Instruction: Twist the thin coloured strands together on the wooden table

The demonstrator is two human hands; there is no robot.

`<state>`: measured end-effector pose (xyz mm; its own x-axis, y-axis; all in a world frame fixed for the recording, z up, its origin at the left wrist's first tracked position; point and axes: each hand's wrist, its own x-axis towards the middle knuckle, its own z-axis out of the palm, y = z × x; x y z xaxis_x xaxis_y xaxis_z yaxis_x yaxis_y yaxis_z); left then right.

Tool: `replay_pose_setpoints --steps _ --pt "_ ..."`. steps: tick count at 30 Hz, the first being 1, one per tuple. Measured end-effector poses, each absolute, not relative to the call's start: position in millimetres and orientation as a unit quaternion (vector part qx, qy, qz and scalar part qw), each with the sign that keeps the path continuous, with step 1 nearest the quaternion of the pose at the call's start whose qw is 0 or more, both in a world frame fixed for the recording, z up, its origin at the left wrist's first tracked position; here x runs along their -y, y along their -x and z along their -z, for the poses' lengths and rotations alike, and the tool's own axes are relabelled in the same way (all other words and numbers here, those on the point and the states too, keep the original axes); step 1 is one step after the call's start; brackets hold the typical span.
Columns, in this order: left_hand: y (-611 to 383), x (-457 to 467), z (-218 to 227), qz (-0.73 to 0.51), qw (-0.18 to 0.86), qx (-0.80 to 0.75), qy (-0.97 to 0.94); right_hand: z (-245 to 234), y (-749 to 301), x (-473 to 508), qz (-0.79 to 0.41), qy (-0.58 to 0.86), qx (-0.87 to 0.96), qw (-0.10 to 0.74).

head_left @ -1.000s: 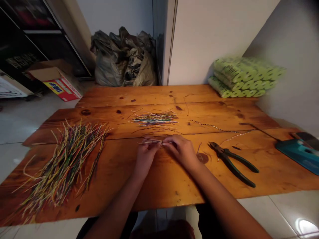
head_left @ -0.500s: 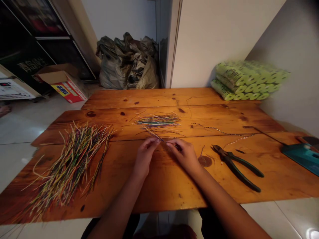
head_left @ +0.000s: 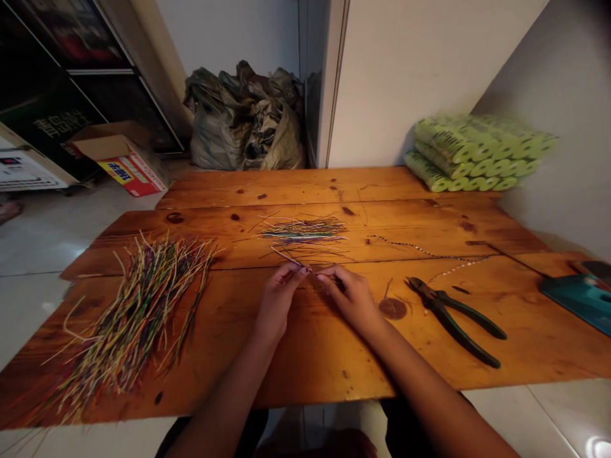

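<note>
My left hand (head_left: 278, 299) and my right hand (head_left: 350, 297) meet at the middle of the wooden table (head_left: 310, 356), fingertips pinched together on a thin wire strand (head_left: 292, 259) that angles up and to the left. Just beyond them lies a small flat pile of coloured wires (head_left: 303, 230). A big heap of coloured wires (head_left: 131, 312) spreads over the table's left side. Green-handled pliers (head_left: 453, 318) lie to the right of my right hand.
A thin beaded or twisted cord (head_left: 420, 251) runs across the table toward a teal object (head_left: 580, 298) at the right edge. Green packaged rolls (head_left: 477, 156) sit at the back right. A crumpled grey bag (head_left: 245, 121) and a cardboard box (head_left: 119, 159) stand on the floor behind.
The strand lay level between my fingertips a second ago; it now tilts up to the left. Both hands stay together at the table's middle; the camera view shifted slightly.
</note>
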<state>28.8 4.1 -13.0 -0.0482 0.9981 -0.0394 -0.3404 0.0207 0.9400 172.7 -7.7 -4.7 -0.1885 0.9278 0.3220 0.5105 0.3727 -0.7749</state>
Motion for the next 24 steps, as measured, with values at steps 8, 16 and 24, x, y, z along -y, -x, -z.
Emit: replay_pose_setpoints --steps 8,16,24 --pt "-25.5 -6.6 15.8 -0.606 0.585 -0.427 -0.329 4.6 -169.7 8.0 -0.289 0.514 0.716 0.373" --pt "-21.4 -8.7 14.3 -0.59 0.586 -0.453 -0.322 12.6 -163.3 3.6 -0.443 0.496 0.632 0.397" --pt "-25.6 -9.4 15.0 -0.564 0.591 -0.47 -0.334 -8.9 -164.5 13.3 -0.609 0.426 0.511 0.432"
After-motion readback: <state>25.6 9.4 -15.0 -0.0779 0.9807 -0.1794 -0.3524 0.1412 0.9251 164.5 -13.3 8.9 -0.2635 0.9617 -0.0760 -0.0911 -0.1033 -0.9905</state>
